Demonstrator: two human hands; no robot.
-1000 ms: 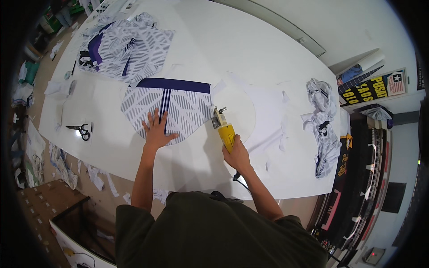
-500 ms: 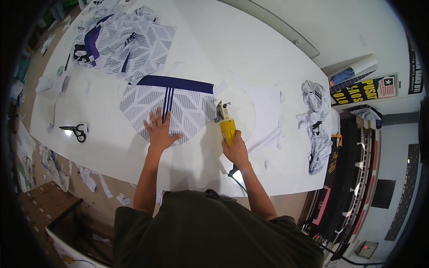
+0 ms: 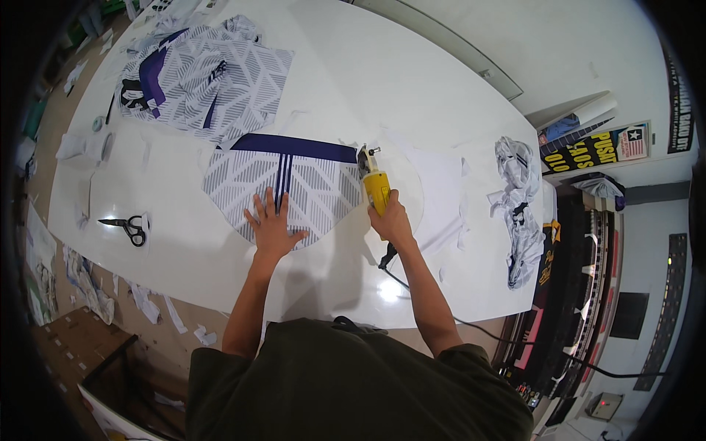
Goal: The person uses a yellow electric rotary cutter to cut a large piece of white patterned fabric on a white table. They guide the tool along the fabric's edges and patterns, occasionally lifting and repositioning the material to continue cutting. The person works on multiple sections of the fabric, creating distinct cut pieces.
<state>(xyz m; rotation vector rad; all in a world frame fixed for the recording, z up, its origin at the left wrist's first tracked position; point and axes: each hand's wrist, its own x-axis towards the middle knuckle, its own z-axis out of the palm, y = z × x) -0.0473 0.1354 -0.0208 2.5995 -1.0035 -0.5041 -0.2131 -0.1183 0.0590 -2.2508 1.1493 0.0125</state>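
Observation:
My left hand (image 3: 273, 228) lies with fingers spread on a rounded fabric panel (image 3: 323, 187) with grey-on-white stripes, a navy band across its top and navy vertical stripes. My right hand (image 3: 391, 217) grips a yellow electric rotary cutter (image 3: 376, 189), its blade head at the panel's upper right corner by the navy band, its black cord trailing down and right. Right of the cutter lies white paper (image 3: 437, 198), partly curved in outline, with thin offcuts.
The white table (image 3: 220, 279) holds a pile of striped fabric (image 3: 250, 81) at the back left, black scissors (image 3: 132, 229) at the left and crumpled fabric (image 3: 518, 250) at the right. Beyond its right edge are a wall, signboards (image 3: 592, 151) and a long machine (image 3: 588, 272). Scraps (image 3: 206, 334) litter the floor.
My right hand and the cutter have moved upward along the panel's right edge to the navy band. My left hand stays spread on the panel, shifting slightly in view.

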